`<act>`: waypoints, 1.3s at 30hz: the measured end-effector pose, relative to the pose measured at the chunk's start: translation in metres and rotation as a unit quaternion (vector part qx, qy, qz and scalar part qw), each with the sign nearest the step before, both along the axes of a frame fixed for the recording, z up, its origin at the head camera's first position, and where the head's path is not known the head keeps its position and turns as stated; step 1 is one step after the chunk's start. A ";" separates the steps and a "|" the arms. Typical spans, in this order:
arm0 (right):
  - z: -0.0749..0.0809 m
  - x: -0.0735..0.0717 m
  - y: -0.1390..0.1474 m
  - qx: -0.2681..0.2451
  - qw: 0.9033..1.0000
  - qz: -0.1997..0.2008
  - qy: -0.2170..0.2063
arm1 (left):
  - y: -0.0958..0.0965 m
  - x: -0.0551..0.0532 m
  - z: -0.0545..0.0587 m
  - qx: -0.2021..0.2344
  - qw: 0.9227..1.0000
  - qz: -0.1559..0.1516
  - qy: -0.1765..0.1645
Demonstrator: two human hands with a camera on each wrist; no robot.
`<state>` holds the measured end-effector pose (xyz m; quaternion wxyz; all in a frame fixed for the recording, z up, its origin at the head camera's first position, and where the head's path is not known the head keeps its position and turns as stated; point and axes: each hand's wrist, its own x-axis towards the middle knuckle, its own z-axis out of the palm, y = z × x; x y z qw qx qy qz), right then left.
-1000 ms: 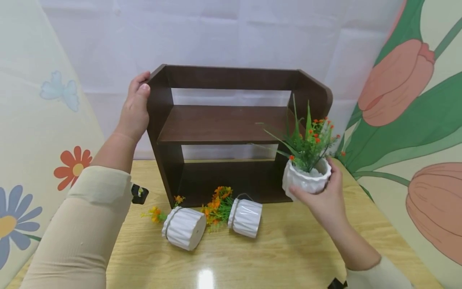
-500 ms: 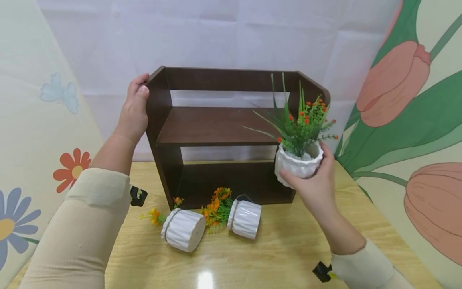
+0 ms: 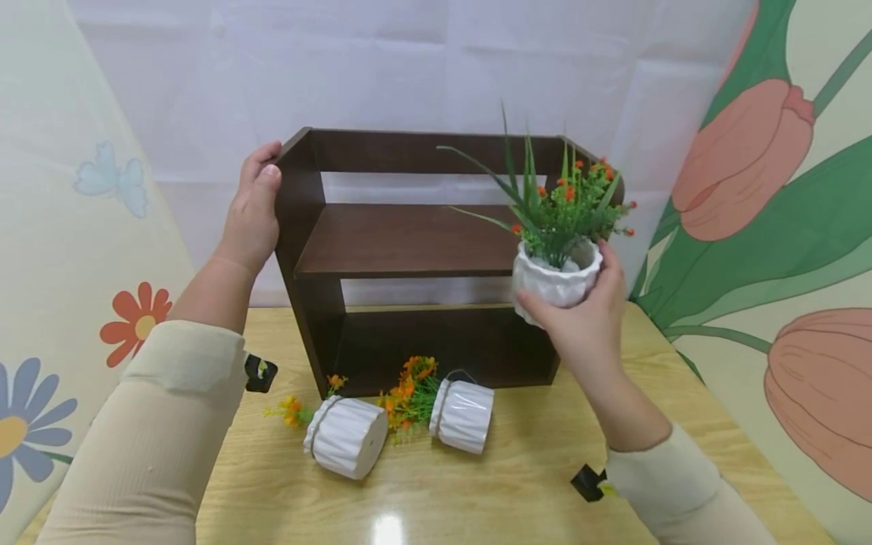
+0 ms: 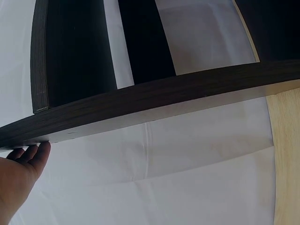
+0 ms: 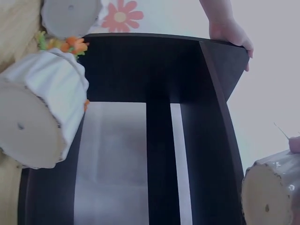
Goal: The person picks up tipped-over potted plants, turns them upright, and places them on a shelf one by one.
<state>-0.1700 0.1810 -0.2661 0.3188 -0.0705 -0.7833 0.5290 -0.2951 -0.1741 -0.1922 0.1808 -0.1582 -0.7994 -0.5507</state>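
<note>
My right hand [image 3: 591, 329] grips a white fluted flowerpot [image 3: 550, 281] by its side, thumb across the front. Long green leaves and small orange-red flowers [image 3: 568, 193] rise from it. The pot is raised off the table, in front of the right end of a dark brown two-tier shelf [image 3: 402, 238]. My left hand [image 3: 252, 212] touches the outer left side panel near its top; in the left wrist view its fingertips [image 4: 43, 152] lie against that panel. Part of the right hand's grip is hidden behind the pot.
Two more white flowerpots, a left one [image 3: 346, 437] and a right one [image 3: 463, 415], lie tipped over on the wooden table [image 3: 518, 492], bases toward me. Their orange flowers [image 3: 412, 382] point toward the shelf's lower board. A white cloth [image 3: 409, 60] hangs behind.
My right hand has lifted the flowerpot upward and slightly left, from beside the lower board to about the height of the middle board. My left hand stays at the side panel.
</note>
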 end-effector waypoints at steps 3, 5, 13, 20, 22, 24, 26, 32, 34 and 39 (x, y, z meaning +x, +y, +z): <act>0.005 -0.004 -0.001 0.009 1.000 0.000 -0.006 | 0.000 0.001 0.000 0.000 1.000 -0.001 0.000; 0.009 -0.005 -0.002 0.015 1.000 0.001 -0.009 | -0.001 0.001 0.001 0.001 1.000 0.000 0.000; 0.020 -0.012 -0.007 0.016 1.000 -0.001 -0.004 | -0.001 -0.001 0.000 0.009 1.000 -0.004 -0.002; 0.024 -0.024 -0.007 0.017 1.000 -0.006 0.000 | 0.001 0.000 0.000 0.005 1.000 -0.005 0.003; 0.025 -0.029 -0.006 0.019 1.000 -0.009 0.005 | 0.001 0.000 0.000 0.007 1.000 -0.006 0.004; 0.026 -0.034 -0.005 0.018 1.000 -0.011 0.003 | 0.001 0.001 0.000 0.005 1.000 -0.006 0.004; 0.028 -0.038 -0.005 0.017 1.000 -0.013 0.001 | 0.001 0.001 0.000 0.006 1.000 -0.008 0.005; 0.030 -0.052 -0.003 0.028 0.999 -0.029 -0.006 | 0.000 -0.002 -0.001 -0.002 1.000 -0.003 0.007; 0.030 -0.057 -0.002 0.035 0.999 -0.038 -0.001 | -0.001 -0.003 -0.002 -0.003 1.000 -0.004 0.009; 0.033 -0.067 -0.001 0.047 0.997 -0.057 0.001 | -0.001 -0.004 -0.002 -0.002 1.000 -0.008 0.015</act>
